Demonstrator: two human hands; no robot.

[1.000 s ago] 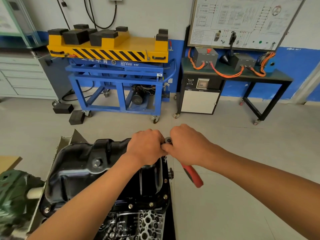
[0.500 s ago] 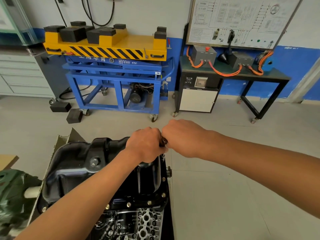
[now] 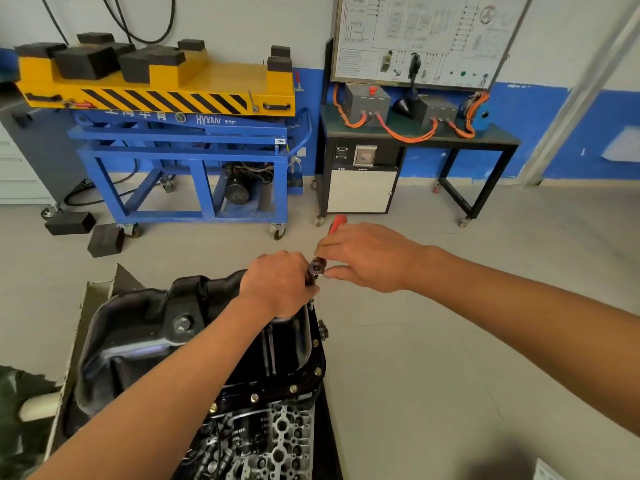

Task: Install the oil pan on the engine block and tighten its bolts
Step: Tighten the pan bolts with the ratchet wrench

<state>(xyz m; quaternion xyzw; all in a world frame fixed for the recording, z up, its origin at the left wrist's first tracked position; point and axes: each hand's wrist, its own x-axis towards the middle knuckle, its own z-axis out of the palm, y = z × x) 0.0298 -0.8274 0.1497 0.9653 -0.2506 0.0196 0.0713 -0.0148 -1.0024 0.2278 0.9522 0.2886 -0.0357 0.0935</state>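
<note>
Work surface: a black oil pan sits on the engine block at near left, with bolts seated along its near right rim.

Left hand: curled in a fist at the pan's far right corner, gripping the lower part of a wrench just beneath its head.

Right hand: lies over the wrench's handle, thumb and fingers closed on it next to the head. The red handle end shows past the hand on the far side.

Room: pale grey floor. At far left, a blue wheeled cart carries a yellow platform with black-striped edge. Two black blocks lie on the floor beside it. At far right, a black table holds grey boxes linked by orange cables, under a wiring board. The wall is white above a blue band.
</note>
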